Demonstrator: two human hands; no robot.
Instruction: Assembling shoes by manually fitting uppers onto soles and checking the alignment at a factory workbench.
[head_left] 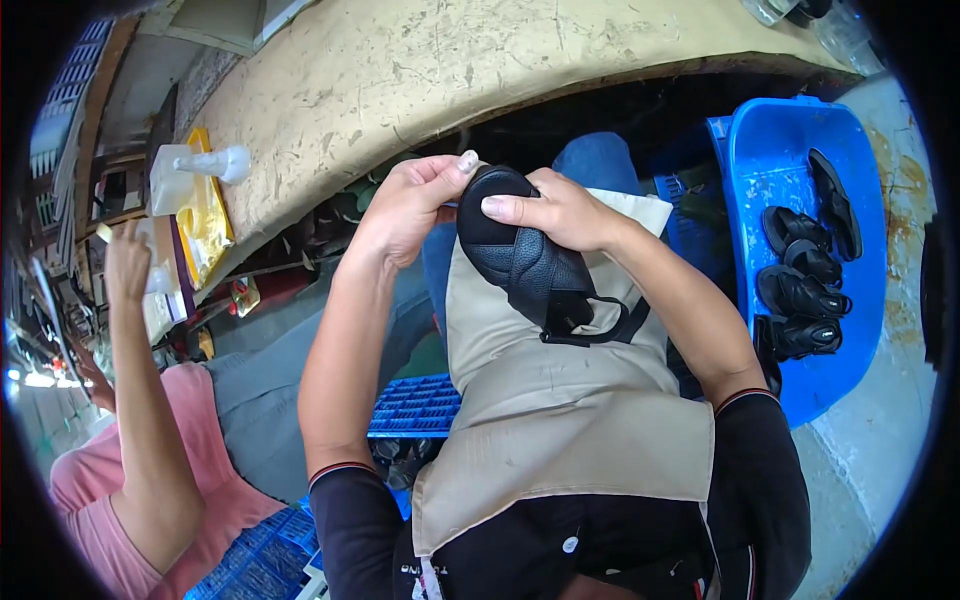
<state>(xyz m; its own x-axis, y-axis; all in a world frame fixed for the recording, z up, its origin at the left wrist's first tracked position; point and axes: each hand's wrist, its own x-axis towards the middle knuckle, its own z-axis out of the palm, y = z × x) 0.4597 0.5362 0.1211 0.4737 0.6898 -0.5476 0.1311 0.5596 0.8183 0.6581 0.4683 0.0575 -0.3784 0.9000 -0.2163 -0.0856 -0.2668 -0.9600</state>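
Over my lap, both hands hold one black sandal [547, 264] with crossed, grained straps and a buckled back strap hanging loose. Pressed against the sandal's far left edge, near the toe end, is my left hand [405, 205], its thumb bent and pointing up at the rim. My right hand [570, 212] grips the opposite side, with the thumb lying across the top of the black insole and the other fingers hidden beneath. The heel end and loose strap point toward my lower right, above the beige apron [560, 400].
A worn cream-topped workbench [400, 90] runs across the far side. At right stands a blue bin [870, 330] with several black sandals. A co-worker in a pink shirt [200, 410] sits at left, near a translucent bottle [215, 163] and a yellow packet [205, 235]. A blue crate [415, 402] is beside my lap.
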